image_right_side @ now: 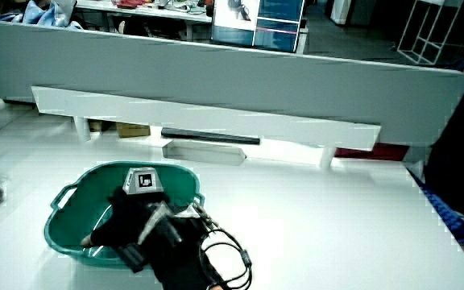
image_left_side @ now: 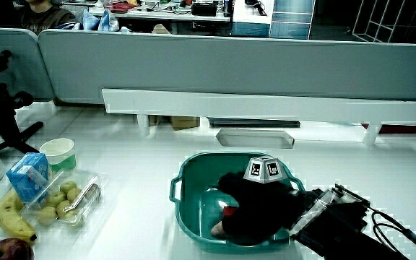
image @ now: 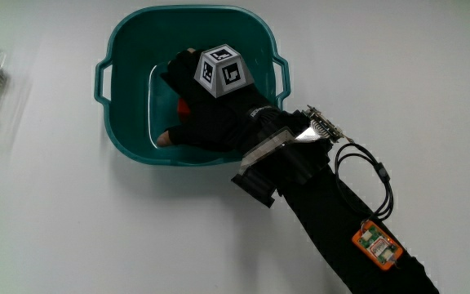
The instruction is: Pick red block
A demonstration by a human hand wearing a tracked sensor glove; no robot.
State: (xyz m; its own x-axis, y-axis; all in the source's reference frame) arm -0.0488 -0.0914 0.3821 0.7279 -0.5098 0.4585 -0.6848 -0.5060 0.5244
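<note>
Teal basin (image: 129,49) on the counter (image: 55,212) contains your hand (image: 210,114), fingers curled down over the red block (image: 183,107); whether they grip it cannot be told.

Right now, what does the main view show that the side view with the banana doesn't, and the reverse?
Only the main view shows the orange tag on the forearm. Only the side view shows the banana, blue carton, paper cup and partition. Both show the hand down inside the teal basin, with a bit of red block under it.
</note>
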